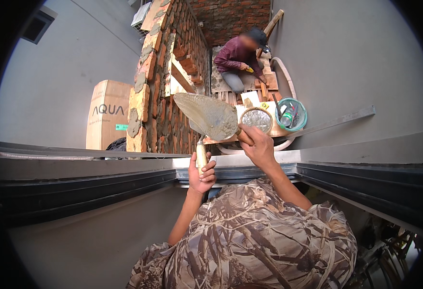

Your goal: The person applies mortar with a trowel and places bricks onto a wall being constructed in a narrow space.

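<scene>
My right hand (pixel 262 151) grips the brown handle of a broad trowel (pixel 209 115), whose blade is coated with grey residue and extends leftward. Lower and to the left, my left hand (pixel 202 173) holds a second, smaller trowel by its pale handle (pixel 201 154); most of that trowel's blade is hidden behind the broad one. Beyond my right hand are a round container (pixel 255 121) with grey, shiny contents and a teal bucket (pixel 300 118) holding a bottle and tools.
A co-worker (pixel 235 60) in a maroon top kneels on boards, holding a tool at some wood. A mortar-patched brick wall (pixel 151 120) runs along the left, beside a tall cardboard box (pixel 106 96). A metal straightedge (pixel 346 115) slants at right. A dark track (pixel 356 176) edges the sill.
</scene>
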The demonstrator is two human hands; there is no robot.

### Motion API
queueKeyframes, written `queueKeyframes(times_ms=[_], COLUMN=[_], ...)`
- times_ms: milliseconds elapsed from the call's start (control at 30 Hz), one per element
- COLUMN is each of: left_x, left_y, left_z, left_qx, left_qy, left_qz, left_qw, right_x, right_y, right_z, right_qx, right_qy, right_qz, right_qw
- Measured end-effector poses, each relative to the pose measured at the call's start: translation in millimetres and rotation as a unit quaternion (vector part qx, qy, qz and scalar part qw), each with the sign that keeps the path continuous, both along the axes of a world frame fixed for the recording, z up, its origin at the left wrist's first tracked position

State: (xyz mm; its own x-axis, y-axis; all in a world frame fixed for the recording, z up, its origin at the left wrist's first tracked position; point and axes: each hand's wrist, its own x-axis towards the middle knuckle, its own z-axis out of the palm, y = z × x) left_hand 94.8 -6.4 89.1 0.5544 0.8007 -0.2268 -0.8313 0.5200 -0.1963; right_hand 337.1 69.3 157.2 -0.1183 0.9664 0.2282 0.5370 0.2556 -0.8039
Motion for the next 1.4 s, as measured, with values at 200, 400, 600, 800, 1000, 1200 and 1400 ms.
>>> queueKeyframes(times_ms=[200,400,600,800,1000,1200,1400], left_x=[1,-2,-4,-6,-6,-4,-3], left_y=[-1,-6,-8,-7,-3,-1,0], left_z=[0,-1,0,1,-2,-2,-3], left_qx=[0.005,0.003,-0.009,-0.011,-0.012,-0.022,-0.023], left_qy=[0.006,0.013,0.028,0.036,0.04,0.038,0.039], left_qz=[0.005,0.004,0.009,0.018,0.019,0.024,0.025], left_qw=[1.0,1.0,1.0,0.999,0.999,0.999,0.999], right_x=[-2,-3,-9,-4,-1,0,-1], right_y=[-2,-7,-11,-17,-13,-6,-2], right_z=[0,-1,-11,12,3,4,3], right_qx=[0.001,-0.017,-0.175,-0.438,-0.472,-0.465,-0.459], right_qy=[0.039,0.084,0.302,0.592,0.667,0.694,0.703], right_qz=[0.006,0.009,0.131,0.222,0.261,0.298,0.312], right_qw=[0.999,0.996,0.928,0.64,0.513,0.461,0.445])
